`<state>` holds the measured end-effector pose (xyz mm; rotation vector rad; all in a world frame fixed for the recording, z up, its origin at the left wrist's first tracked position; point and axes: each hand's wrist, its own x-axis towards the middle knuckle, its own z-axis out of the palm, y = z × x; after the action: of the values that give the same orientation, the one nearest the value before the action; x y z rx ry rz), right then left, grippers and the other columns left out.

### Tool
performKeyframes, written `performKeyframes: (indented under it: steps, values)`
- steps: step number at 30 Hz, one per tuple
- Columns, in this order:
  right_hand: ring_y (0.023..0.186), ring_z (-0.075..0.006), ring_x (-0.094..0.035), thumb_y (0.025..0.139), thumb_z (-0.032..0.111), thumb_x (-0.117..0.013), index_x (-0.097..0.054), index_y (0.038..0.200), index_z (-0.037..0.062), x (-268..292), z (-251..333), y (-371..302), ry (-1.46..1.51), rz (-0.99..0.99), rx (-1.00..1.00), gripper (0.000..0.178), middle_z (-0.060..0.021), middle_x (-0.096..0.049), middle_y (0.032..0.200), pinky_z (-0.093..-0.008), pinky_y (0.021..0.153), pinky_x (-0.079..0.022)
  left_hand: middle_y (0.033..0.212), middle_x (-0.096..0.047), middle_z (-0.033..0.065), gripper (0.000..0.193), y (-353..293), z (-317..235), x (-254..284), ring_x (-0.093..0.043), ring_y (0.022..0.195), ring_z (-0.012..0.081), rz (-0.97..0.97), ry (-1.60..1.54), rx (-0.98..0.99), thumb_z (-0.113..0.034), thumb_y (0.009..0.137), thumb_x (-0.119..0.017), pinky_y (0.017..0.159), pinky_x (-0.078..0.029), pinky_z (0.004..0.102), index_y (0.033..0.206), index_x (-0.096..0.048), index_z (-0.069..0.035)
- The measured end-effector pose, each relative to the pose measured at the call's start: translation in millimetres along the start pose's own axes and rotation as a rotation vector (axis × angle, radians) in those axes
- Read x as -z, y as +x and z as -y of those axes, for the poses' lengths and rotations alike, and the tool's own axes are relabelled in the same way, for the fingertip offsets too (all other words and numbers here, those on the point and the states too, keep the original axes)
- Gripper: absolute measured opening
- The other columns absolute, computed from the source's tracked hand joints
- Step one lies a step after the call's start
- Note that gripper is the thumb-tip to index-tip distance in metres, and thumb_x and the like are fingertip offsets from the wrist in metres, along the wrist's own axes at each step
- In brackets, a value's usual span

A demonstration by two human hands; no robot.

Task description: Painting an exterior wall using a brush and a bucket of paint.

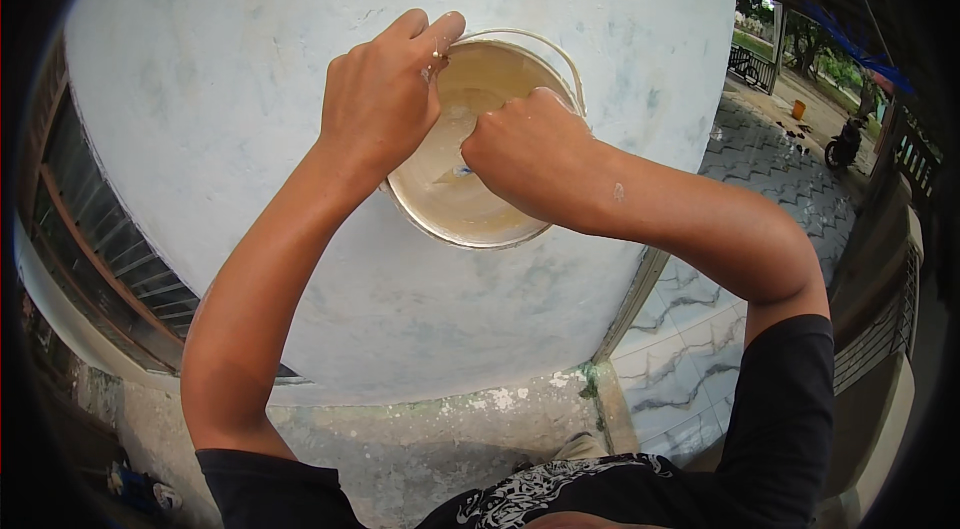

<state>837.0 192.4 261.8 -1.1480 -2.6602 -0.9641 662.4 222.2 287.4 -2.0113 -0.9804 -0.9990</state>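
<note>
A round pale bucket point(490, 232) with a thin wire-like handle point(560, 49) hangs in front of the wall. My left hand point(385, 94) is closed on the bucket's upper left rim, with white smears on its fingers. Inside the mouth of the bucket my right hand point(530, 154) is curled into a fist. A small blue bit point(463, 170) shows just beside that fist; the rest of what it grips is hidden. Cream-coloured residue coats the bucket's inner wall and bottom.
Behind the bucket stands a white wall point(250, 49) with faint grey-blue patches. A barred window point(100, 239) lies at left. Marble-patterned tiles point(680, 359) continue to the right, toward a motorcycle point(845, 144) and an orange bucket point(798, 110). Below the wall runs a stained concrete ledge point(400, 439).
</note>
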Motion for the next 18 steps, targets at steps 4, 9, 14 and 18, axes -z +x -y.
performKeyframes:
  steps: [4,9,14,18]
  values:
    - [0.064,-0.0260,-0.072,0.079,0.006,-0.071,-0.079,0.078,0.0081,2,-2,-8,-0.014,0.049,-0.019,0.008,-0.0103,-0.072,0.071,-0.0391,0.055,-0.052,0.081,-0.060,0.0063,0.032,2,-4,-3,-0.063,0.061,0.0292,-0.047,0.017,-0.092,0.003,0.085,-0.066,0.050,-0.047,0.0416,0.112,-0.069,-0.015]
    - [0.064,-0.0268,-0.073,0.076,0.004,-0.071,-0.076,0.072,0.0055,2,-6,-15,-0.011,0.088,0.009,0.006,-0.0122,-0.071,0.068,-0.0389,0.055,-0.054,0.082,-0.062,0.0047,0.036,-3,-15,-6,-0.065,0.063,0.0270,-0.037,0.048,-0.175,0.001,0.084,-0.069,0.049,-0.048,0.0395,0.115,-0.071,-0.018]
    - [0.062,-0.0263,-0.072,0.074,0.003,-0.071,-0.075,0.071,0.0052,-6,4,-15,-0.031,0.122,0.060,0.006,-0.0117,-0.071,0.067,-0.0384,0.055,-0.053,0.084,-0.063,0.0025,0.033,-12,-18,-7,-0.069,0.065,0.0217,-0.061,0.112,-0.260,-0.004,0.083,-0.070,0.049,-0.049,0.0348,0.112,-0.072,-0.018]
    - [0.062,-0.0247,-0.071,0.076,0.004,-0.071,-0.076,0.073,0.0069,-13,7,-17,-0.063,0.125,0.062,0.007,-0.0098,-0.072,0.068,-0.0368,0.054,-0.052,0.083,-0.063,0.0028,0.029,-14,-21,-7,-0.069,0.065,0.0196,-0.058,0.117,-0.269,-0.006,0.084,-0.070,0.048,-0.049,0.0329,0.110,-0.073,-0.017]
